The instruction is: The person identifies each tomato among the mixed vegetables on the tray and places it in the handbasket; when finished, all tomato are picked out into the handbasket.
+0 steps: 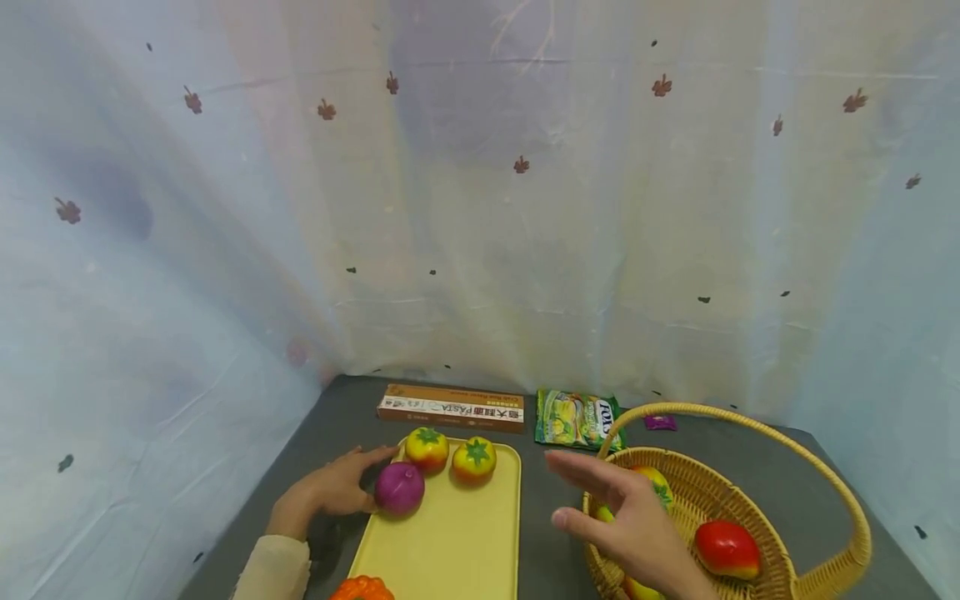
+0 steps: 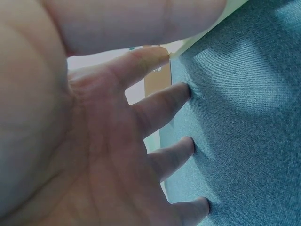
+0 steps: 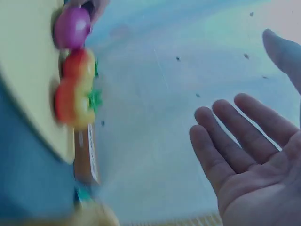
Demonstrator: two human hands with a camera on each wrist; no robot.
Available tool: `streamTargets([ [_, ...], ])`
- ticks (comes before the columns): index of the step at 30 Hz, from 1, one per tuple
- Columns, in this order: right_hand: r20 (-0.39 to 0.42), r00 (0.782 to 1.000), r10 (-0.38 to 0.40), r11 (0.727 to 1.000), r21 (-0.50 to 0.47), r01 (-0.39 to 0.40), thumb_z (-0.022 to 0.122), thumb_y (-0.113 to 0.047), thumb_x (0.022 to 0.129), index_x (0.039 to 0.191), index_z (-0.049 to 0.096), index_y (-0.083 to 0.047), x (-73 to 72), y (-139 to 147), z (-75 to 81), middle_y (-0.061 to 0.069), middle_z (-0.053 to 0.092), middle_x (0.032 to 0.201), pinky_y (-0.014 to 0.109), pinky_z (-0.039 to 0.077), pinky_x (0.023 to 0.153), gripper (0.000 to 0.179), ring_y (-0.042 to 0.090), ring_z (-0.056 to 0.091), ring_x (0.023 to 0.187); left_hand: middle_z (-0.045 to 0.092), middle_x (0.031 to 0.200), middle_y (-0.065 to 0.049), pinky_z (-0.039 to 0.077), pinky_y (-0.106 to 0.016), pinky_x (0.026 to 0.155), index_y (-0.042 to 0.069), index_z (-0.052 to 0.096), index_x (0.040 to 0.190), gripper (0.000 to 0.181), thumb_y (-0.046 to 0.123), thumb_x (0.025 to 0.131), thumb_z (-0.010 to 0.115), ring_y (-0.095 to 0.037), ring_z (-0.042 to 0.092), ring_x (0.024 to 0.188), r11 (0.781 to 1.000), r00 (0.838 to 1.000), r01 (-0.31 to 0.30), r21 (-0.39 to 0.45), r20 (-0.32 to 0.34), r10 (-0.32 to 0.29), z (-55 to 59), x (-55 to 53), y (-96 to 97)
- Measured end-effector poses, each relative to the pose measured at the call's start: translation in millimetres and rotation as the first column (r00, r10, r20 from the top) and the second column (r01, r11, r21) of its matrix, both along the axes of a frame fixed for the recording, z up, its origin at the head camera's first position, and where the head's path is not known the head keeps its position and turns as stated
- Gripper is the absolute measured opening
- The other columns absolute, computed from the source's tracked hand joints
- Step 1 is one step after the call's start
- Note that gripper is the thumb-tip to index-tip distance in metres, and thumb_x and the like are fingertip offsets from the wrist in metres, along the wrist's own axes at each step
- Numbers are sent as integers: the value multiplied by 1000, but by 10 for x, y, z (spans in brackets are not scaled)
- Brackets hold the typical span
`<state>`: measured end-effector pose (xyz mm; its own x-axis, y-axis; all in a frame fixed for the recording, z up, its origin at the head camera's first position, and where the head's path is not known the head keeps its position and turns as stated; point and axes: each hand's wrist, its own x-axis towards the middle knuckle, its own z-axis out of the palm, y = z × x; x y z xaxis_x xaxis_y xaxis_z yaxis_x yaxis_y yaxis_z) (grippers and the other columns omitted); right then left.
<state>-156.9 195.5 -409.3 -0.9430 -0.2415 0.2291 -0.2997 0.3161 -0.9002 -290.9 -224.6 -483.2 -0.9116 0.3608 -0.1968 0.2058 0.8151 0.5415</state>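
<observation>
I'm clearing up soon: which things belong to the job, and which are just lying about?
Likely in use:
yellow tray
two tomatoes on it
purple onion, at the left hand
orange vegetable
basket, by the right hand
red fruit inside

Probably lying about:
pasta box
snack bag
purple packet

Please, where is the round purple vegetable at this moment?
In the head view, the round purple vegetable is at the yellow tray's left edge, between the left hand and the nearest red-yellow tomato.
</observation>
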Motion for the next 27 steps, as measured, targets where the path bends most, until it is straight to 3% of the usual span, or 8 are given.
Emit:
streamTargets([
  [3, -59, 997, 55, 996, -69, -59, 79, -15, 102, 152, 66, -18, -174, -187, -80, 3, 68, 153, 24, 54, 113, 52, 14, 66, 140, 53, 165, -22, 26, -89, 116, 21, 54, 163, 94, 20, 78, 94, -61, 28, 160, 1000, 1000, 10, 1, -6, -10, -4, 0, 13],
  [5, -64, 997, 53, 993, -104, -60, 80, -15, 101, 152, 66, -18, -271, -311, -134, 2, 67, 154, 25, 53, 115, 53, 15, 65, 142, 54, 165, -22, 26, -90, 116, 21, 54, 163, 94, 20, 78, 94, -61, 27, 160, 1000, 1000, 16, 4, -9, -16, -1, 3, 28],
  [13, -66, 996, -65, 990, -131, 56, 88, -23, 95, 144, 72, -26, -551, -741, -322, -4, 73, 145, 40, 54, 118, 51, 23, 69, 137, 55, 164, -20, 27, -90, 116, 21, 55, 162, 93, 19, 78, 93, -61, 28, 160, 1000, 1000, 15, -3, -18, -15, -16, -9, 42],
  [20, -65, 978, -201, 978, -74, 196, 90, -35, 92, 142, 74, -23, -789, -977, -548, 0, 76, 142, 53, 55, 116, 54, 26, 71, 134, 54, 165, -20, 24, -90, 117, 21, 54, 163, 93, 20, 79, 93, -59, 27, 161, 1000, 1000, 0, -5, -8, 0, 6, -3, 28],
  [27, -61, 977, -203, 978, 39, 206, 88, -43, 93, 150, 69, -17, -1018, -1048, -795, 6, 69, 152, 67, 51, 114, 65, 42, 64, 141, 54, 165, -20, 26, -89, 117, 21, 55, 162, 92, 19, 79, 93, -60, 27, 161, 1000, 1000, 2, 2, -7, -2, -4, 4, 2],
])
